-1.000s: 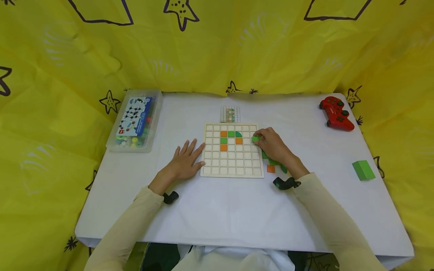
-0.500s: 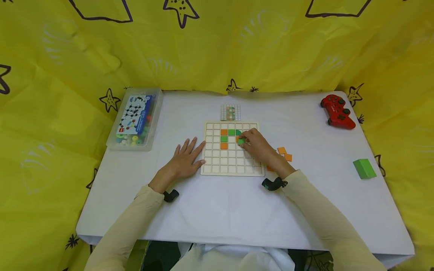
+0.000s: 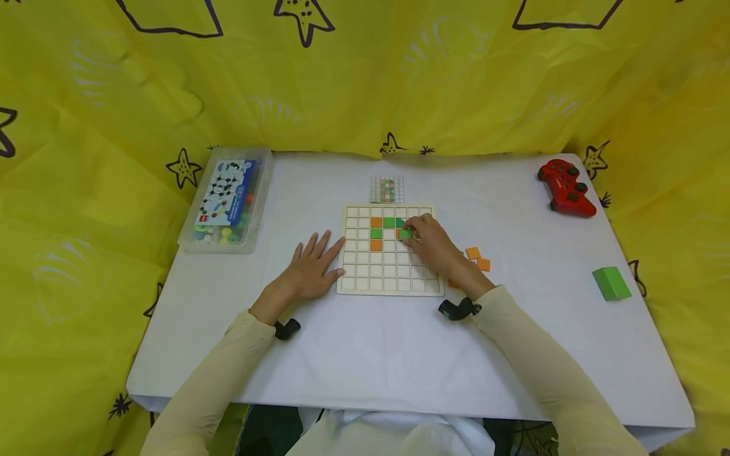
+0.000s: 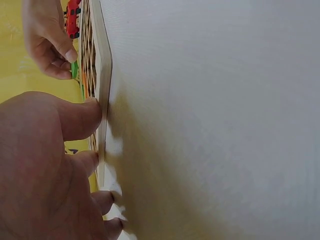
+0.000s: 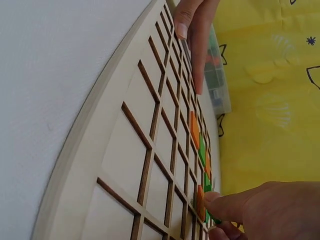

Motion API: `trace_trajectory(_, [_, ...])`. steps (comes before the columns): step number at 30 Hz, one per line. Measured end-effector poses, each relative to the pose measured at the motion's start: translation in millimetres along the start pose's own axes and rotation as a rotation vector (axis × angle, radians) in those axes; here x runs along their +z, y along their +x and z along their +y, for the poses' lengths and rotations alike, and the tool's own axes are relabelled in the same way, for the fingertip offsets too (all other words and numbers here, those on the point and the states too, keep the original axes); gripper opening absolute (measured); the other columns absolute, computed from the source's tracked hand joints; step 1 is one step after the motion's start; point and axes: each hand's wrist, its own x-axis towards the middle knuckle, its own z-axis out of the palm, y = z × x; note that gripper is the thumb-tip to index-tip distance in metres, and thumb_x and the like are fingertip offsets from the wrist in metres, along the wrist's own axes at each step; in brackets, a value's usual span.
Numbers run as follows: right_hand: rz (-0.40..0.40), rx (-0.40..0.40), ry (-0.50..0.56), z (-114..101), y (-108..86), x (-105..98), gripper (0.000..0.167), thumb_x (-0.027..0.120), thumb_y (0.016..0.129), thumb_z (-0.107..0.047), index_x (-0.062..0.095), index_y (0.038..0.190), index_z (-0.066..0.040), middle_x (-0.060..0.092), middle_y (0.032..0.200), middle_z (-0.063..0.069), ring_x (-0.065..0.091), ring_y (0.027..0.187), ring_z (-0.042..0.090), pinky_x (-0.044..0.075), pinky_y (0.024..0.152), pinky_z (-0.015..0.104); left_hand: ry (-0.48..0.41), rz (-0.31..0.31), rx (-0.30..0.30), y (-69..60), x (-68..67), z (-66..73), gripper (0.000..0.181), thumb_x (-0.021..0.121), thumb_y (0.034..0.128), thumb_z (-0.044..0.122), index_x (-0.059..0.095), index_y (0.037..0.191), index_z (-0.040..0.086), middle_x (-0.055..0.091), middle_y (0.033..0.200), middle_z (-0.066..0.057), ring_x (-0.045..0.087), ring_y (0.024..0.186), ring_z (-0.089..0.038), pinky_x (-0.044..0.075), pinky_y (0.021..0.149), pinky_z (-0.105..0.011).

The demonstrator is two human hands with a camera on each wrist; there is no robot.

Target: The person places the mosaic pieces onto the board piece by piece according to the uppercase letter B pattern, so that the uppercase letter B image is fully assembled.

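A pale wooden grid board lies on the white table with several orange and green tiles set in its cells. Between thumb and fingers, my right hand pinches a green tile over the board, close to an orange tile that it partly covers. My left hand lies with fingers spread, its thumb and index fingertips touching the board's left edge. The left wrist view also shows the held green tile above the grid. Whether that tile touches the board, I cannot tell.
Just behind the board lies a small printed grid card. Loose orange tiles lie to its right, partly hidden by my right forearm. A clear plastic box stands far left; a red game controller and green block lie right.
My right hand has carried the green tile leftward from the board's right edge to the filled cells, then slightly away from me. My left hand stays in place.
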Motion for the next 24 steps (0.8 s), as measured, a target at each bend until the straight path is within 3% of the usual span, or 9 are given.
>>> trace_trajectory(5, [0.006,-0.059,-0.004,-5,1.2,5,0.025,0.065,0.106,-0.011,0.057,0.128,-0.001,0.054,0.124,0.017,0.053,0.112,0.032,0.047,0.099,0.048,0.005,0.005,0.001,1.1,0.5,-1.6,0.073,0.040,0.1119,0.050,0.008,0.172,0.025,-0.005,0.178,-0.013,-0.009,0.163,-0.041,-0.002,0.127,-0.067])
trace_trajectory(12, [0.015,-0.145,-0.129,-13,1.7,18,0.006,0.068,0.104,-0.010,0.071,0.107,-0.006,0.059,0.118,0.011,0.055,0.113,0.031,0.046,0.101,0.048,0.010,0.005,0.000,2.9,1.0,-3.0,0.073,0.039,0.1119,0.051,0.007,0.172,0.025,-0.005,0.178,-0.013,-0.009,0.163,-0.041,-0.002,0.127,-0.067])
trace_trajectory(19, [-0.018,-0.162,-0.148,-20,1.9,22,0.010,0.069,0.103,-0.009,0.072,0.110,-0.003,0.063,0.120,0.014,0.058,0.113,0.033,0.048,0.100,0.049,0.019,0.007,0.001,4.3,2.4,-4.1,0.073,0.039,0.1118,0.052,0.007,0.172,0.025,-0.005,0.178,-0.013,-0.008,0.163,-0.041,-0.001,0.127,-0.067])
trace_trajectory(24, [0.001,-0.167,-0.146,-20,-0.8,23,0.012,0.070,0.102,-0.008,0.072,0.112,-0.002,0.063,0.120,0.013,0.056,0.111,0.032,0.049,0.097,0.045,0.013,0.000,0.000,3.1,2.1,-3.1,0.073,0.039,0.1117,0.052,0.007,0.172,0.025,-0.005,0.178,-0.013,-0.009,0.163,-0.041,-0.002,0.127,-0.067])
